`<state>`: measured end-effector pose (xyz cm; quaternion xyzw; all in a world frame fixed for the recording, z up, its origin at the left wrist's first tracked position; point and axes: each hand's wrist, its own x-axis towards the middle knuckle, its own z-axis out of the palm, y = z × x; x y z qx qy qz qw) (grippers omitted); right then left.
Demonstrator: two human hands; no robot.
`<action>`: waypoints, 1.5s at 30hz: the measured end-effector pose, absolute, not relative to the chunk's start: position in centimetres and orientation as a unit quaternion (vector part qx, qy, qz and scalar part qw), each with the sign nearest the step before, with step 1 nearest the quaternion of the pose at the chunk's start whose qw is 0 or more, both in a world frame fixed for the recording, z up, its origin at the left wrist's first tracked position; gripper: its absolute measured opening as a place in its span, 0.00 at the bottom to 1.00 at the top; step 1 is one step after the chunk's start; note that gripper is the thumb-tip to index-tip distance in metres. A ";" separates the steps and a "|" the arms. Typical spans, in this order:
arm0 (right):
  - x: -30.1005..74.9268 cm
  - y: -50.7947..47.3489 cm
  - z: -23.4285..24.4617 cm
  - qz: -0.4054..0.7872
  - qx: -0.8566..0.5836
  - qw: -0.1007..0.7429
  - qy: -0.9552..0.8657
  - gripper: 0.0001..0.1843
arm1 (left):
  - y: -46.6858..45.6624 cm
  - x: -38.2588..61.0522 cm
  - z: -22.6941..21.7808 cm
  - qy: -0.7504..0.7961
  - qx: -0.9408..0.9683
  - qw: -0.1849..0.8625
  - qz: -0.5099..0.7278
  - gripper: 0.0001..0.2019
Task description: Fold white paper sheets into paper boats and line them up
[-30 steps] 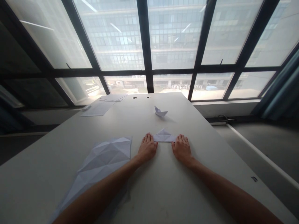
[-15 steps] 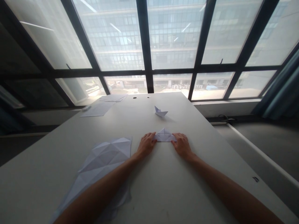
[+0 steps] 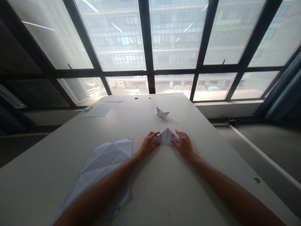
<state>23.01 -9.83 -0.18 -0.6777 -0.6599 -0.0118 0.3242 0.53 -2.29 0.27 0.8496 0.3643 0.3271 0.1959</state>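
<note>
While between both hands [image 3: 148, 145] [image 3: 185, 145], folded paper [image 3: 166, 137]

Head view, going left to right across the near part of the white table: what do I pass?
large creased white paper sheet → left hand → small folded white paper triangle → right hand

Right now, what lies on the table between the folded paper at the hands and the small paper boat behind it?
Nothing: in the head view, only bare table shows between the folded paper and the paper boat.
</note>
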 end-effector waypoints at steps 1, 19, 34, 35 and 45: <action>23.0 -9.8 -0.2 -0.004 -0.676 0.323 -0.662 0.28 | -2.4 0.6 0.3 0.360 0.851 0.196 0.329 0.29; 24.7 -8.5 -1.0 0.188 -0.562 0.522 -0.614 0.11 | -1.2 0.5 -0.3 0.392 0.761 0.309 0.414 0.20; 26.1 -8.1 -0.8 0.090 -0.585 0.534 -0.604 0.12 | -1.5 0.1 0.7 0.387 0.708 0.440 0.394 0.22; 26.1 -8.1 -0.9 0.092 -0.587 0.531 -0.604 0.13 | -1.5 0.1 0.8 0.386 0.714 0.436 0.388 0.21; 26.2 -7.8 -1.6 0.119 -0.582 0.523 -0.611 0.11 | -2.0 0.5 0.3 0.388 0.776 0.336 0.366 0.08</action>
